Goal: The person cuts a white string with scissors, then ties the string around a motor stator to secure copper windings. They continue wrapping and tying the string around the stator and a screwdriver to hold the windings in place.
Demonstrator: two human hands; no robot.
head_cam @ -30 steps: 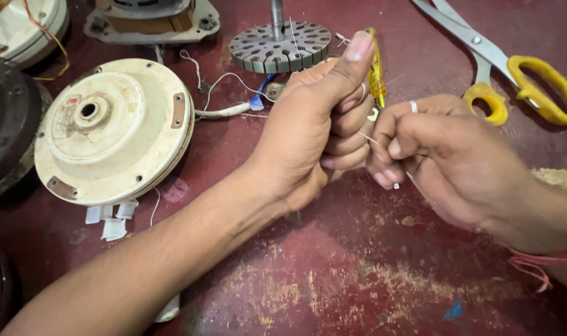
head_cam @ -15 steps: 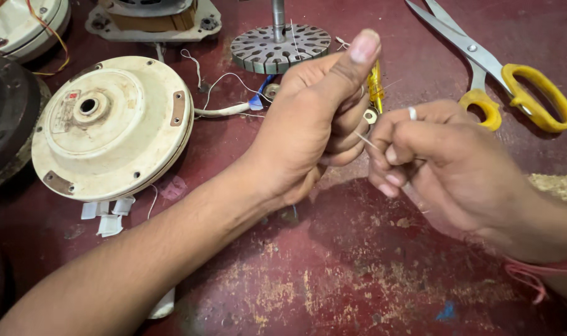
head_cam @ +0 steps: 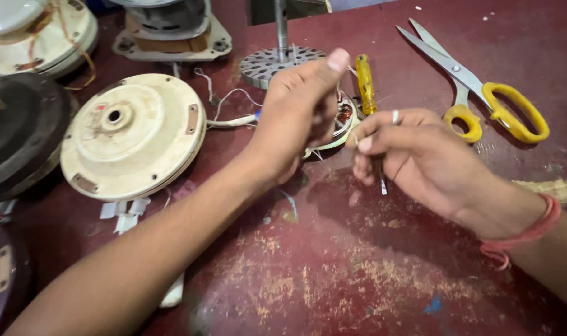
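My left hand [head_cam: 299, 118] is a closed fist with the thumb up, gripping a small copper-wound coil [head_cam: 344, 118] with a pale rim, held just above the maroon table [head_cam: 333, 274]. My right hand [head_cam: 414, 155], which wears a ring, faces it a little to the right, with thumb and forefinger pinched together. A yellow-handled screwdriver [head_cam: 364, 84] runs through its fingers. The handle sticks up past the knuckles and the metal tip shows below them. Whether a thin wire runs between the two hands is too fine to tell.
A cream round fan motor housing [head_cam: 134, 134] lies at the left, trailing white wires [head_cam: 230, 121]. A slotted metal disc on a shaft [head_cam: 277, 62] stands behind my hands. Yellow-handled scissors [head_cam: 482, 93] lie at the right. Dark and cream housings [head_cam: 16, 143] crowd the left edge.
My left fist has drawn away from the screwdriver handle and turned, uncovering the copper coil. My right hand has stayed pinched close beside it.
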